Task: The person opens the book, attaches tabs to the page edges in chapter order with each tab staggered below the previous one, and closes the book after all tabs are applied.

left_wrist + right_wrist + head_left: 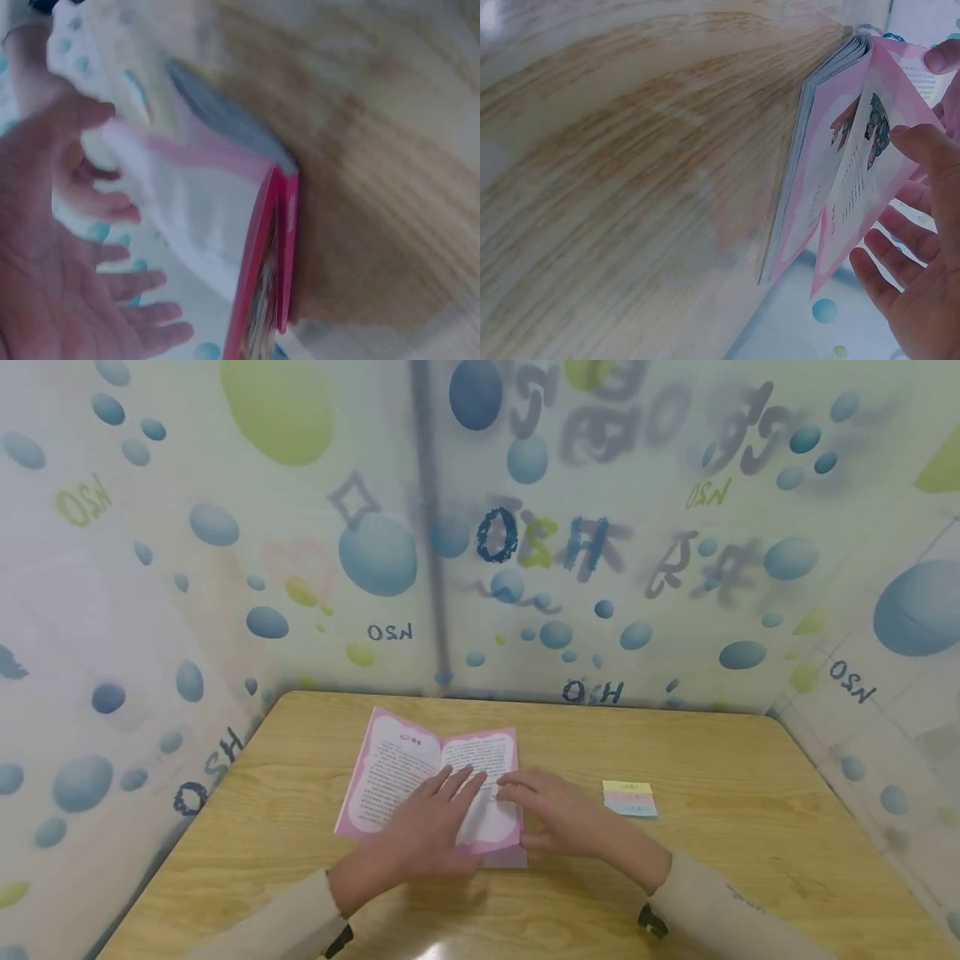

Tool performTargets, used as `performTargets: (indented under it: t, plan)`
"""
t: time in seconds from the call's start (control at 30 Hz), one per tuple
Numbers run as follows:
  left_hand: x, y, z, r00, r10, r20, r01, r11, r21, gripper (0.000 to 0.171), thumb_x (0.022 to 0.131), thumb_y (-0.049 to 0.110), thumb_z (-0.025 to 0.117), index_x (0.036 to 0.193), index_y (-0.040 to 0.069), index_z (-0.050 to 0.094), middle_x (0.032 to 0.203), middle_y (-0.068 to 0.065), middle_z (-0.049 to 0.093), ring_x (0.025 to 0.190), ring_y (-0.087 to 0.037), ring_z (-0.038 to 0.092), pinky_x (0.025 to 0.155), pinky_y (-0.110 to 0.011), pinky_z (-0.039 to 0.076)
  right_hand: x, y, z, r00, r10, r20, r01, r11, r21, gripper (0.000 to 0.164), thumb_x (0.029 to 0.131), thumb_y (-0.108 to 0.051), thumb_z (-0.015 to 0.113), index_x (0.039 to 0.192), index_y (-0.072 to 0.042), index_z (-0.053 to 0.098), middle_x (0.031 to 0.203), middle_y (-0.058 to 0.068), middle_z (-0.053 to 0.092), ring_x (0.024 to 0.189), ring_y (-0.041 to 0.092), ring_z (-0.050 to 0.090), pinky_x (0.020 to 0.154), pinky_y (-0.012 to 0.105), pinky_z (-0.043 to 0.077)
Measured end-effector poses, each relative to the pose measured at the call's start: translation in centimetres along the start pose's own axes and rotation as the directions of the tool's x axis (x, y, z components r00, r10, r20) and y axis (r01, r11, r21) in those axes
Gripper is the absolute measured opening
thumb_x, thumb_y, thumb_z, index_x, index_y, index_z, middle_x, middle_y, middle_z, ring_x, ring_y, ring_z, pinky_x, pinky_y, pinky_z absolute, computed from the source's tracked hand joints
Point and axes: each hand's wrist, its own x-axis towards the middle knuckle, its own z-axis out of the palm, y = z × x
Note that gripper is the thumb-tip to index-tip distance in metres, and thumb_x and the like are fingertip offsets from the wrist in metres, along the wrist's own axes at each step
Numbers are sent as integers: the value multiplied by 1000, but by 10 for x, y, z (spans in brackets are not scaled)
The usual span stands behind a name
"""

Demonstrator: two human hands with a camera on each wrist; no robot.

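An open book [393, 772] with pink-bordered pages of printed text lies on the wooden table. Across its lower middle, my left hand [427, 831] has its fingers spread and extended over the pages. My right hand [573, 818] is at the right edge, fingers over the right-hand page and thumb low beside its border. In the right wrist view a page [866, 161] with a coloured picture stands lifted from the stack below, between the right thumb and fingers. The left wrist view shows the left palm [56, 277] beside the book's red-edged cover [286, 240].
Sticky notes [630, 798] in yellow, pink and blue bands lie on the table [720, 860], right of the right hand. Behind the table's far edge hangs a pale curtain [645, 668] printed with blue and green bubbles, continuing along both sides.
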Motion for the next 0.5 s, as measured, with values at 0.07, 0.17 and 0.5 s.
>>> performTargets:
  t: [0.07, 0.17, 0.5]
  plan:
    - [1, 3, 4, 1000, -15, -4, 15, 1000, 10, 100, 78, 52, 79, 153, 0, 37, 152, -24, 42, 136, -48, 41, 109, -55, 39, 0, -1, -1, 1000, 2, -2, -2, 1000, -1, 52, 82, -23, 85, 126, -9, 63, 136, 10, 59, 127, 26, 53, 108, 41, 43]
    - [3, 5, 8, 999, -39, -1, 39, 999, 11, 100, 79, 50, 82, 153, 0, 37, 151, -25, 42, 134, -48, 42, 108, -57, 39, 1, -2, -3, 1000, 17, 7, -17, 1000, -1, 51, 83, -23, 84, 128, -10, 62, 136, 9, 58, 128, 25, 52, 109, 40, 42]
    - [1, -1, 6, 998, -56, -10, 56, 998, 21, 98, 81, 46, 81, 155, 2, 34, 152, -24, 42, 135, -46, 43, 110, -53, 38, -4, 5, -12, 999, 24, -41, -26, 999, -33, 63, 83, -26, 86, 135, -7, 58, 143, 14, 53, 131, 29, 50, 108, 44, 43]
